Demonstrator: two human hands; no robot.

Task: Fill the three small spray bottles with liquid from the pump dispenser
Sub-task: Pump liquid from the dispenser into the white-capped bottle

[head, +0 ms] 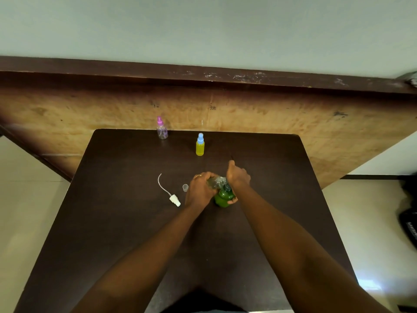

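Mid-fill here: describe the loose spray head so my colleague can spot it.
On the dark table, look left of the left hand. The spray head lies flat there, near a small clear cap. It alone is white, trails a thin curved tube, and sits on no bottle, unlike the pink top and blue top farther back.

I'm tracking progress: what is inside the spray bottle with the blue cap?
Yellow liquid fills the blue-capped spray bottle up to its shoulder. Its blue cap covers the neck, so the level there cannot be seen.
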